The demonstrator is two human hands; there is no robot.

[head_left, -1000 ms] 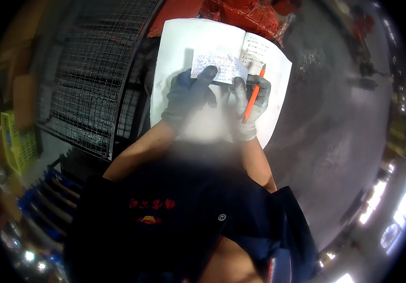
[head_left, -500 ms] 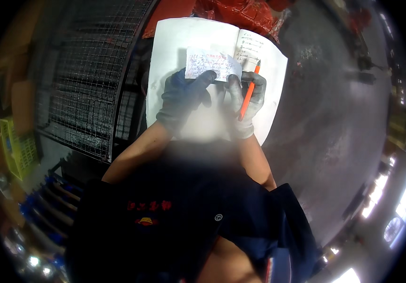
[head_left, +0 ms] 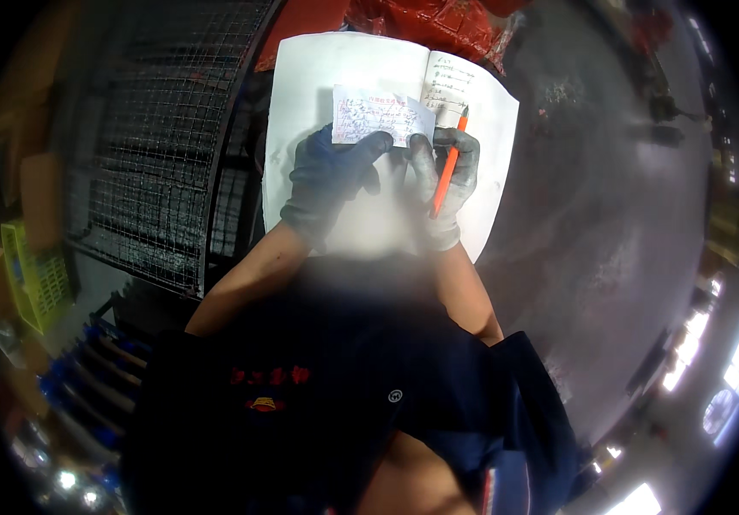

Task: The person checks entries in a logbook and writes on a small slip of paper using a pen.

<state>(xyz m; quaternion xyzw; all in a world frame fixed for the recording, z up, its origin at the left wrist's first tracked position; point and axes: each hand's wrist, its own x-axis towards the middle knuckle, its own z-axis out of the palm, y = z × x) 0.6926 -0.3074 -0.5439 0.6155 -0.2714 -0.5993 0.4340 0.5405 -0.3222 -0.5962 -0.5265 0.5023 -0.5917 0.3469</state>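
A small paper slip [head_left: 378, 112] with handwriting and red print is held up between my two gloved hands. My left hand [head_left: 328, 176], in a dark glove, pinches its lower left edge with the thumb on top. At the slip's lower right edge presses the thumb of my right hand [head_left: 447, 184], whose glove is pale grey. That hand also grips an orange pen [head_left: 447, 176], its tip pointing away from me. Beneath both hands lies an open notebook [head_left: 309, 69] with large white pages; the right page bears handwritten lines near its top.
Left of the notebook stands a dark wire-mesh rack [head_left: 155, 163]. Shiny red plastic [head_left: 438, 26] lies beyond the notebook. A yellow-green plastic crate [head_left: 36, 275] is at far left, with blue-ended bars [head_left: 94, 369] nearer me. Grey floor [head_left: 593, 197] stretches to the right.
The slip now lies flatter, its right part less curled. Hands, pen and notebook appear slightly further left in the picture; the grips are the same.
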